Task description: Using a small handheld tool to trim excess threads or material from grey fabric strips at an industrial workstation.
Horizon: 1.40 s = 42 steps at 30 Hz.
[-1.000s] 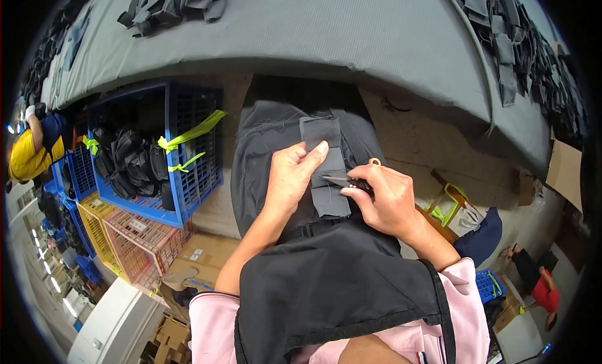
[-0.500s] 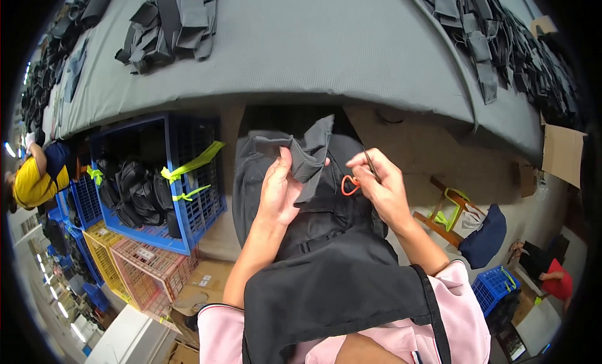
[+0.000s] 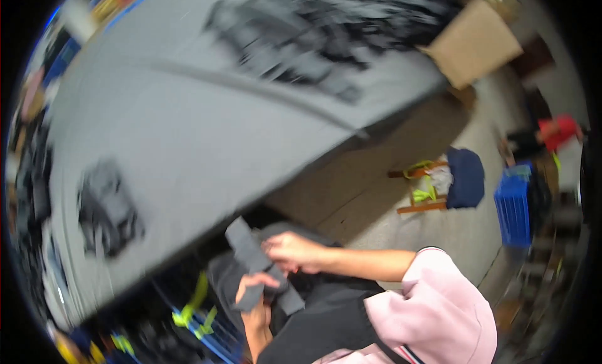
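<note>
A flat grey fabric piece (image 3: pixel 251 248), long and strap-like, slants across my lap, blurred by motion. My left hand (image 3: pixel 256 294) is closed on its lower part, fingers over the cloth. At the piece's right edge, touching or very close to it, my right hand (image 3: pixel 293 251) is curled shut. A small trace of the orange-handled scissors (image 3: pixel 295 271) shows under that hand; the blades cannot be made out. Beneath both hands lies dark cloth over my lap, joined by my black apron (image 3: pixel 320 314).
A large table (image 3: pixel 169 132) under grey cloth fills the left and far side. A small stack of grey fabric pieces (image 3: pixel 110 207) and a big dark heap (image 3: pixel 313 37) lie on it. At right stand a cardboard box (image 3: pixel 476 44), a wooden stool (image 3: pixel 426 204) and a blue crate (image 3: pixel 513 207).
The view has swung right, bringing the heap and box nearer the middle. My right hand has closed in from beside the fabric to its edge. The left hand still holds the piece.
</note>
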Available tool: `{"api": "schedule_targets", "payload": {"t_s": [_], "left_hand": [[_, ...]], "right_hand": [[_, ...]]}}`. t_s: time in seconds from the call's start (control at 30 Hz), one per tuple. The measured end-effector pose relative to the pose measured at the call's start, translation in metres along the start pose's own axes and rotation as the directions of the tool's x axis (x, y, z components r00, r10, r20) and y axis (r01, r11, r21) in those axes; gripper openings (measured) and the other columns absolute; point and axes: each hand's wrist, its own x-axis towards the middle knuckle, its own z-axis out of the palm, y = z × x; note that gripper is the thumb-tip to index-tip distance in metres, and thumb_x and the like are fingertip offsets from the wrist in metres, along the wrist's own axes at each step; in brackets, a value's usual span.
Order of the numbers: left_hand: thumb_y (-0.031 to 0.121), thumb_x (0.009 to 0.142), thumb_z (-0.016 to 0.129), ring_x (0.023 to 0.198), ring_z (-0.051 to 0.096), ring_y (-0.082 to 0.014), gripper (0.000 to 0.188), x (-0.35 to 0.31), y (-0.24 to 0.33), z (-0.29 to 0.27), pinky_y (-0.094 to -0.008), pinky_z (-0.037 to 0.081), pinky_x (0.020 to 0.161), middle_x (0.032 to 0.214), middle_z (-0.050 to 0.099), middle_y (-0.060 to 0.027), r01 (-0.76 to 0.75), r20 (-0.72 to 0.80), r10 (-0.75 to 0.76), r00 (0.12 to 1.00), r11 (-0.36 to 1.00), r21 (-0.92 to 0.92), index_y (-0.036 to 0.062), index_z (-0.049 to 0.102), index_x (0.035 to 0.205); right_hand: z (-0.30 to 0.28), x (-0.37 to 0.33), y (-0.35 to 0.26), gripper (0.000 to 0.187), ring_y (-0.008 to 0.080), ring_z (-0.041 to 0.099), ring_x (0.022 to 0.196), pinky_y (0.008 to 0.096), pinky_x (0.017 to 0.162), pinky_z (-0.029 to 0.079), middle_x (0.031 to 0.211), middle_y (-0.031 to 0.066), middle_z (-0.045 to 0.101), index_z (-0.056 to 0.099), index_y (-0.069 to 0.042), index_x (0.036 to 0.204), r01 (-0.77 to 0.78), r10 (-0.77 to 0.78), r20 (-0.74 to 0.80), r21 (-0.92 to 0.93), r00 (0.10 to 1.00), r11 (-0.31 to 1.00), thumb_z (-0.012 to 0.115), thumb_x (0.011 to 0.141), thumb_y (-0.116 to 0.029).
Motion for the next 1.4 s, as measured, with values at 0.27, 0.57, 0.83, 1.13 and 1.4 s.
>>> {"api": "schedule_targets", "payload": {"t_s": [0.27,0.57,0.83,1.13,1.4], "left_hand": [[0.034,0.092,0.05,0.073,0.044,-0.0132,0.031,0.046,0.021,0.049,-0.0268,0.038,0.072,0.08,0.05,-0.0087,-0.085,0.375,-0.005,0.927,0.971,0.223,0.0071,0.04,0.083],[0.037,0.077,0.061,0.106,0.042,-0.0246,0.059,0.077,0.011,0.018,-0.036,0.035,0.093,0.117,0.039,-0.0168,-0.303,0.685,-0.015,0.728,0.89,0.341,0.0041,0.037,0.12],[0.048,0.077,0.057,0.122,0.038,-0.0352,0.071,0.072,0.038,0.058,-0.0426,0.038,0.094,0.137,0.03,-0.0232,-0.715,0.684,0.321,0.655,0.556,0.423,-0.0006,0.04,0.127],[0.013,0.097,0.039,0.085,0.062,-0.0316,0.039,0.076,0.038,0.038,-0.0332,0.054,0.07,0.119,0.05,-0.0286,-0.227,0.185,0.166,0.969,0.895,0.383,-0.003,0.032,0.132],[0.035,0.097,0.04,0.087,0.061,-0.0261,0.046,0.07,0.021,0.012,-0.0348,0.049,0.081,0.103,0.062,-0.0213,-0.093,0.229,-0.032,0.973,0.852,0.516,-0.0032,0.046,0.123]], "right_hand": [[-0.016,-0.053,-0.022,0.021,0.0022,0.035,0.041,0.0189,0.038,0.028,0.062,-0.0022,0.052,0.058,-0.006,0.095,0.409,-0.391,-0.236,0.028,0.889,0.912,0.05,0.093,-0.025],[-0.007,-0.078,-0.039,0.019,0.0043,0.039,0.052,0.0227,0.045,0.031,0.063,-0.0022,0.051,0.057,-0.001,0.086,0.522,-0.525,-0.434,-0.138,0.732,0.842,0.053,0.084,-0.018],[-0.008,-0.062,-0.056,0.01,0.0071,0.046,0.047,0.024,0.037,0.037,0.066,0.0029,0.054,0.055,0.001,0.08,0.668,-0.738,-0.302,-0.314,0.603,0.675,0.05,0.076,-0.006],[-0.043,-0.097,-0.072,0.01,0.0149,0.056,0.057,0.0289,0.056,0.046,0.071,0.008,0.061,0.057,0.002,0.084,0.5,-0.868,-0.339,-0.715,0.363,0.489,0.055,0.076,-0.004],[-0.032,-0.115,-0.079,0.017,0.0318,0.059,0.062,0.0371,0.057,0.045,0.069,0.0194,0.059,0.058,0.003,0.083,0.323,-0.968,-0.105,-0.93,0.227,0.177,0.057,0.07,-0.008]]}}
